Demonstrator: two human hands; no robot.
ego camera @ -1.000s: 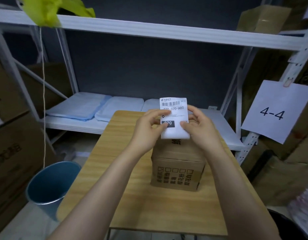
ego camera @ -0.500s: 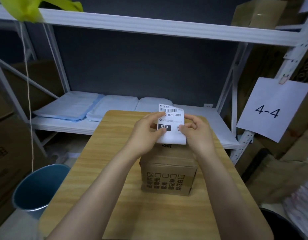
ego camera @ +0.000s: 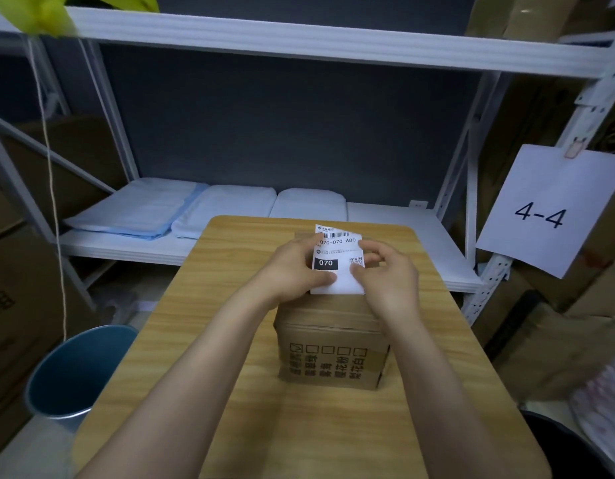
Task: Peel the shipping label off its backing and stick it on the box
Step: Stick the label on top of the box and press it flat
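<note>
Far left, at about eight o'clock, a blue bin (ego camera: 78, 371) sits on the floor beside the wooden table (ego camera: 230, 340). Up at ten o'clock, folded pale-blue cloths (ego camera: 136, 212) lie on the white shelf (ego camera: 396, 233) behind the table.

Moving in: the left hand (ego camera: 292, 271) is curled round the left edge of the shipping label (ego camera: 335, 262), thumb pressed on the label's lower face, fingers tucked behind. That's a closed pinch on the paper.

Dead centre, the label stands nearly upright, printed side toward the camera, barcode at twelve o'clock, the black "070" block in the middle. Its top right corner looks bent or lifted away. The lower edge sits just above the far top edge of the box (ego camera: 332, 354), which rests on the table at six o'clock from the label; whether paper and cardboard touch, I can't tell.

Now the right hand (ego camera: 385, 278): thumb on the label's right edge near the small square code, fingers loosely bent and partly spread behind it, a light pinch on the label.

Far right, at three o'clock, a white sign (ego camera: 541, 212) reading "4-4" hangs from the rack upright.
</note>
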